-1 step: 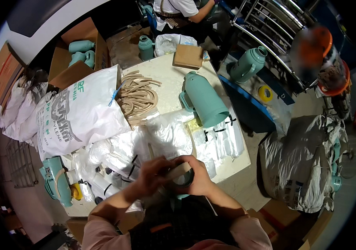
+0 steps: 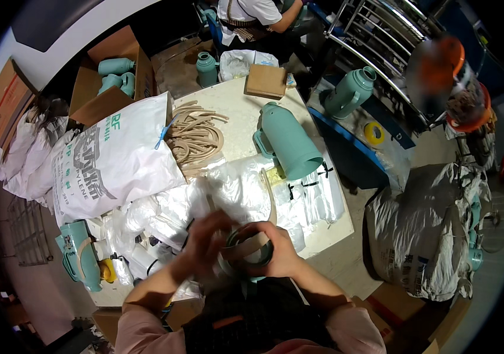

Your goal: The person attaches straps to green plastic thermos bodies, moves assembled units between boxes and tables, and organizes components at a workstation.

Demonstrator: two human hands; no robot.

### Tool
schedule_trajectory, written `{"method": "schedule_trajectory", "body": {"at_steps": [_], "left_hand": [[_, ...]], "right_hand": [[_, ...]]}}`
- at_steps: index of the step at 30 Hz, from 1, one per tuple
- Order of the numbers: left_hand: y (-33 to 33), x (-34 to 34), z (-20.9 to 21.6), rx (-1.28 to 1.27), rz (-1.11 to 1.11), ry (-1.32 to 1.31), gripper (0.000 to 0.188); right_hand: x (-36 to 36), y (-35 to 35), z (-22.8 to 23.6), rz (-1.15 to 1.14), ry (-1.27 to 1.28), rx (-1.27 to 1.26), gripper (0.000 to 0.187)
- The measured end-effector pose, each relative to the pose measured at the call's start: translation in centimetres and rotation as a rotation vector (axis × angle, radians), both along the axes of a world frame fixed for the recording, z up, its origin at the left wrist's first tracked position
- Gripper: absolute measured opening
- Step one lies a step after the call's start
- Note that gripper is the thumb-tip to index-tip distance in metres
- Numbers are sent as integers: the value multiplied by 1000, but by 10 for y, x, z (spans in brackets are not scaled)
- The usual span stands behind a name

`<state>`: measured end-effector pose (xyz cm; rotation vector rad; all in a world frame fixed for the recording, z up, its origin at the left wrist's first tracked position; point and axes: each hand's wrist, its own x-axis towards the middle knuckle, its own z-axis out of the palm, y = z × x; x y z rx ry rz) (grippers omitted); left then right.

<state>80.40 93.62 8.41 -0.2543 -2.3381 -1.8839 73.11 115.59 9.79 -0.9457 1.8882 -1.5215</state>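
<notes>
My right hand [image 2: 278, 251] is wrapped round the far-right side of a green thermos flask shell [image 2: 253, 259], its round opening facing up, close to my apron. A beige flat strap [image 2: 245, 246] lies across that opening; a length of it rises past my right fingers onto the plastic film. My left hand [image 2: 208, 239] is at the left of the rim, smeared by motion, so its grip on the strap cannot be made out. Another blurred strap piece stands up just beyond it. Shadow hides the shell's lower part.
On the white table [image 2: 239, 121] lie a heap of beige straps [image 2: 196, 141], a teal thermos shell [image 2: 290, 141], a white woven sack [image 2: 116, 156], plastic film and a cardboard box [image 2: 265, 81]. Another teal thermos [image 2: 81, 256] lies at the left edge. A person [image 2: 255, 20] sits beyond.
My left hand has moved slightly left and away from the opening, uncovering more of the rim and strap. My right hand keeps its hold on the shell.
</notes>
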Motion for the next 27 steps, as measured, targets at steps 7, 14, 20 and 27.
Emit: {"method": "schedule_trajectory", "body": {"at_steps": [7,14,20,27], "left_hand": [[-26,-16,34,-747,-473,369,29],[-49,39,7,-561,862,353,16],[48,92,62,1109,485,-278,25],[39,124,88,806,348,-398,27]], "right_hand": [[47,-17,52,314,305,-209,79],[77,42,42,-158,233,-535,98],[106,48,53,-235,276,-402,98],[128,20,87,116,443,-482,99]]}}
